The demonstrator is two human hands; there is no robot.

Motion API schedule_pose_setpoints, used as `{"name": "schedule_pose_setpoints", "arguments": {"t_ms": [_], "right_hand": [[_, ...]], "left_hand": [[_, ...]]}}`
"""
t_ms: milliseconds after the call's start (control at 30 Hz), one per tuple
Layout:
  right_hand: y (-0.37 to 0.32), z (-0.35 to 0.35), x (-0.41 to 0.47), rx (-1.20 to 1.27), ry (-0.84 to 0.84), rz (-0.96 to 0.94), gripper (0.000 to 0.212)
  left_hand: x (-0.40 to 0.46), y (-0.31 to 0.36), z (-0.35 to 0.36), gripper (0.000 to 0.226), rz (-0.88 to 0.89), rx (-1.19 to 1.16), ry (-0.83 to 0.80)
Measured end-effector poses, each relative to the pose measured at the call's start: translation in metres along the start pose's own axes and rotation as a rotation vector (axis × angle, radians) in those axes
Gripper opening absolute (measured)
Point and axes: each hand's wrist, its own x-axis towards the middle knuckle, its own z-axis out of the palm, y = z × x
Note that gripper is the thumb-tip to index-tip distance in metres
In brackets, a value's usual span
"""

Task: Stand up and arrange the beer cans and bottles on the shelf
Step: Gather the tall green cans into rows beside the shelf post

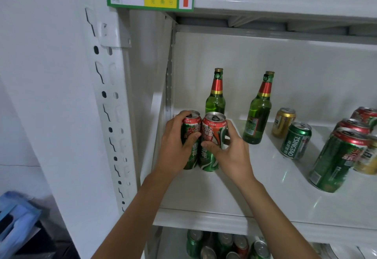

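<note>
Two upright beer cans gripped side by side at the shelf's left end.

The left hand (173, 146) curls round the left can (190, 134); the right hand (230, 152) wraps the right can (212, 136), the cans touching. Behind them stand two green bottles (216, 93), apart. On the white shelf (224, 197) to the right stand a gold can (282, 122), a Tsingtao can (295, 140) and a cluster of cans (338, 158).

Both forearms outstretched, left hand (173, 146) and right hand (230, 152) seemingly curled in grips, thumbs nearly touching.
</note>
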Motion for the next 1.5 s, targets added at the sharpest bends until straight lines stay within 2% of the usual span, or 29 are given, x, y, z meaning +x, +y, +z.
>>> {"name": "schedule_pose_setpoints", "arguments": {"t_ms": [400,633,733,800,900,1033,1267,1367,1500], "right_hand": [[-0.004,-0.006,0.0,0.062,-0.058,0.042,0.07],[-0.013,-0.026,0.007,-0.024,-0.184,0.096,0.074],[-0.017,-0.047,0.007,-0.086,-0.213,0.102,0.069],[-0.019,-0.065,0.003,-0.07,-0.151,0.129,0.062],[-0.021,-0.097,-0.008,-0.025,-0.033,0.139,0.041],[-0.028,-0.14,-0.022,-0.039,0.015,0.106,0.028],[-0.027,-0.239,-0.032,-0.136,0.176,0.047,0.023],[-0.023,-0.287,-0.03,-0.103,0.276,-0.019,0.028],[-0.01,-0.338,-0.025,-0.149,0.28,-0.088,0.025]], "left_hand": [[0.003,0.012,-0.004,0.041,-0.034,-0.085,-0.049],[0.009,0.021,-0.009,0.018,-0.025,-0.031,0.007],[0.013,0.025,-0.012,0.023,-0.017,0.021,0.013],[0.013,0.027,-0.013,0.029,0.006,0.041,0.011],[0.01,0.035,-0.015,0.032,0.069,0.046,-0.001],[0.019,0.054,-0.016,0.031,0.149,0.057,-0.013],[0.045,0.079,-0.002,0.024,0.208,0.135,-0.094],[0.054,0.09,0.005,0.032,0.208,0.191,-0.109],[0.055,0.107,0.023,0.014,0.173,0.224,-0.139]]}}
